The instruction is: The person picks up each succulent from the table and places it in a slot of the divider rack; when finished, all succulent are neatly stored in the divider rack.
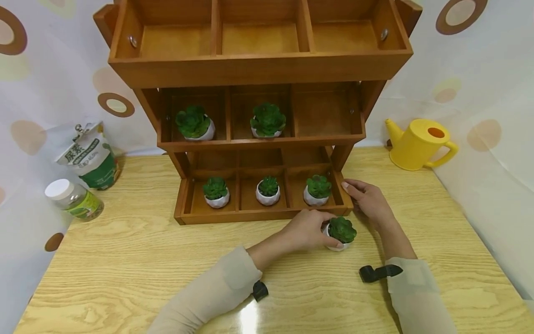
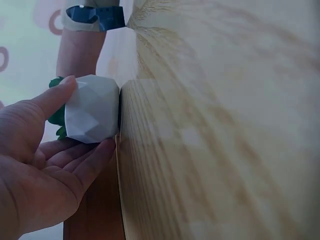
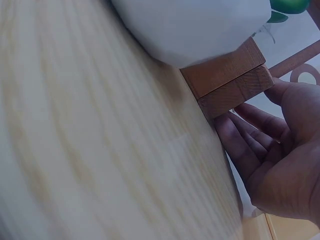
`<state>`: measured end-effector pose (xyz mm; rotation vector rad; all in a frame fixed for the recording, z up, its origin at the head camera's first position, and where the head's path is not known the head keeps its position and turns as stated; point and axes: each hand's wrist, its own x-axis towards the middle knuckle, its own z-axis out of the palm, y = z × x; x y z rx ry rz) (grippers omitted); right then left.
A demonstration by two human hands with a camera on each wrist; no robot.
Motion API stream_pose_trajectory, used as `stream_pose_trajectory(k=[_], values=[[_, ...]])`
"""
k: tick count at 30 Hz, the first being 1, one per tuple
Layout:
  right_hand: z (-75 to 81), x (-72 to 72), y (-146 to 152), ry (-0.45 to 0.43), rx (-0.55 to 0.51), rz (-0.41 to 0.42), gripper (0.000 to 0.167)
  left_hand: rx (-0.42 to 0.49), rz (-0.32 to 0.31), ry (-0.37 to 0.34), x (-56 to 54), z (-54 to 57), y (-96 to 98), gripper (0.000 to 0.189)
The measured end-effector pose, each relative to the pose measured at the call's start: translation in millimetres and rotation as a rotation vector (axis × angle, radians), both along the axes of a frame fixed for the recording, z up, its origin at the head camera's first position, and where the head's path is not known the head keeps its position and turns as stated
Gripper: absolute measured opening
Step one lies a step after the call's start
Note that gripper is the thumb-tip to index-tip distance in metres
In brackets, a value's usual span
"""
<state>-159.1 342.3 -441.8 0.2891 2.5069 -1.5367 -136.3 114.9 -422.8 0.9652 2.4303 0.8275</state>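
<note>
My left hand (image 1: 308, 230) grips a small potted succulent (image 1: 342, 229) in front of the rack's right corner. In the left wrist view, thumb and fingers lie either side of its faceted white pot (image 2: 94, 107), whose base is right at the tabletop. My right hand (image 1: 369, 202) touches the right side of the wooden rack's (image 1: 267, 215) bottom tier, thumb at the top edge and fingers along the outer side. In the right wrist view those fingers (image 3: 240, 145) look relaxed beside the wood corner (image 3: 235, 85), with the white pot close by.
On the bottom tier stand three succulents, left (image 1: 217, 192), middle (image 1: 268, 190) and right (image 1: 317, 190). The middle tier holds two more (image 1: 195, 123) (image 1: 268, 120). A yellow watering can (image 1: 417, 144) stands at right; a green-white pouch (image 1: 93, 160) and a lidded jar (image 1: 77, 199) are at left.
</note>
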Motion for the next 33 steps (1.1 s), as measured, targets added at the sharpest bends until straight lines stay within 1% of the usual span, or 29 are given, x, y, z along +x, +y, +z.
stream_pose_trajectory(k=[9,14,17,22,25,28,31,33], values=[[1.0,0.1,0.1,0.004,0.004,-0.002,0.076,0.013,0.004,0.014,1.5,3.9,-4.7,0.07],[1.6,-0.1,0.2,0.013,0.006,-0.004,0.075,0.029,-0.003,0.04,1.6,10.1,-8.8,0.069],[1.1,-1.0,0.4,0.01,0.0,-0.004,0.075,0.04,-0.005,0.049,1.0,17.0,-12.2,0.068],[1.7,-1.4,0.6,0.0,-0.014,-0.004,0.074,0.064,0.011,-0.001,-0.4,32.9,-19.2,0.074],[2.2,-0.6,0.9,-0.004,-0.016,-0.008,0.072,0.079,0.01,0.001,-1.4,43.1,-24.3,0.075],[2.1,0.5,0.6,-0.005,-0.021,-0.008,0.071,0.082,0.002,0.033,-3.3,51.4,-29.3,0.074],[1.8,1.3,0.2,-0.007,-0.02,-0.005,0.072,0.089,0.01,0.053,-5.1,59.4,-33.7,0.073],[1.7,1.5,-0.3,-0.006,-0.017,-0.001,0.073,0.095,0.017,0.086,-6.6,64.6,-36.3,0.072]])
